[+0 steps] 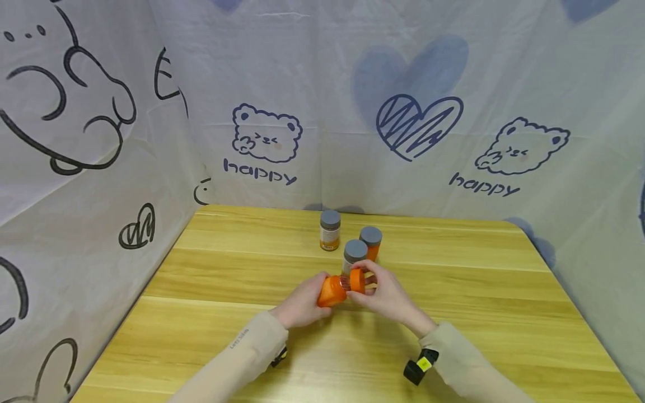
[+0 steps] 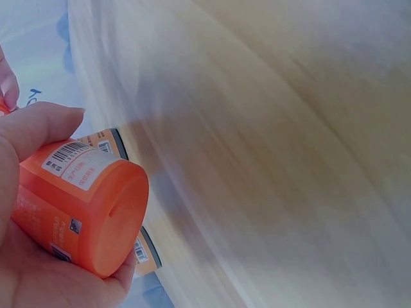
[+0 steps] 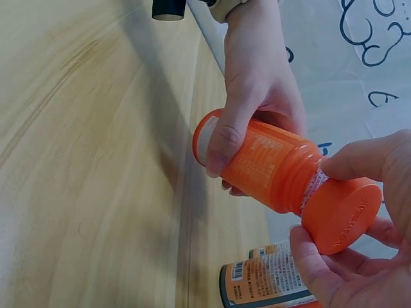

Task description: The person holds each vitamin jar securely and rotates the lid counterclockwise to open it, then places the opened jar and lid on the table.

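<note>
Gripping orange bottle (image 1: 331, 292) in left hand (image 1: 303, 304), pinching orange cap (image 1: 357, 281) at bottle mouth in right hand (image 1: 387, 294), above tabletop (image 1: 484, 285).

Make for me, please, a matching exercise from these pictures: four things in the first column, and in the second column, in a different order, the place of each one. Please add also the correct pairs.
Things
1. orange bottle
2. orange cap
3. grey-lidded jars
4. bear drawings

Places
a. between the fingers of the right hand
b. on the pale cloth at the back
c. in the grip of the left hand
d. standing on the wooden table

Right pairs: 1-c, 2-a, 3-d, 4-b
</note>
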`<state>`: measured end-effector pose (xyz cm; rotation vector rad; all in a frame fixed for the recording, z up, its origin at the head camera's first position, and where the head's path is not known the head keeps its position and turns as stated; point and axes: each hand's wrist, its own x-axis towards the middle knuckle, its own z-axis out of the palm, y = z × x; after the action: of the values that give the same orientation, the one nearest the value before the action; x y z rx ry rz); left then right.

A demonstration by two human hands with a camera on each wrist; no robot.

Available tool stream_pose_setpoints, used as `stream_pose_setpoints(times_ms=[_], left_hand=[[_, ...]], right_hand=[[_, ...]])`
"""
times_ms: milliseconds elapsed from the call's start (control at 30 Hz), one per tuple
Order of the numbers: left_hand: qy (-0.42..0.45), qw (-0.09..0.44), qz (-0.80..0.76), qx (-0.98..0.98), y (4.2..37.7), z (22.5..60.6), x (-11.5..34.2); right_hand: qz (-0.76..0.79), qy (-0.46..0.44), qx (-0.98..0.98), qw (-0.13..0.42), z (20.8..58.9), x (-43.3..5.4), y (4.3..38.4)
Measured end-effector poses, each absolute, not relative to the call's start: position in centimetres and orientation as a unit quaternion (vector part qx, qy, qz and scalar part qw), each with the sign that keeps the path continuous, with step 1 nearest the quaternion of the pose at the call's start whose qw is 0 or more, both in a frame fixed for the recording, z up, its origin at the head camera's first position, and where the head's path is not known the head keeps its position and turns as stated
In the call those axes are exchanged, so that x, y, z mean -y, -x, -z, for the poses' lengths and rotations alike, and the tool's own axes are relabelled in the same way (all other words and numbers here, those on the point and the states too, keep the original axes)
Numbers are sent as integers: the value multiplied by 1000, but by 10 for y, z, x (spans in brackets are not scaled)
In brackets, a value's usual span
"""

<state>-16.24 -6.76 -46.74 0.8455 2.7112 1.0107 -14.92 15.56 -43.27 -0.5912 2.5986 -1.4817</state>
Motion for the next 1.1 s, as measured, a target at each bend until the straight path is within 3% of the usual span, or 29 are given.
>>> stream_pose_setpoints(times_ms=[500, 1100], left_hand=[[-251, 77, -372, -890, 164, 468, 80], [-239, 51, -390, -888, 166, 465, 98]], right_hand=[[509, 208, -835, 20, 437, -146, 145], [534, 218, -817, -8, 440, -133, 144]])
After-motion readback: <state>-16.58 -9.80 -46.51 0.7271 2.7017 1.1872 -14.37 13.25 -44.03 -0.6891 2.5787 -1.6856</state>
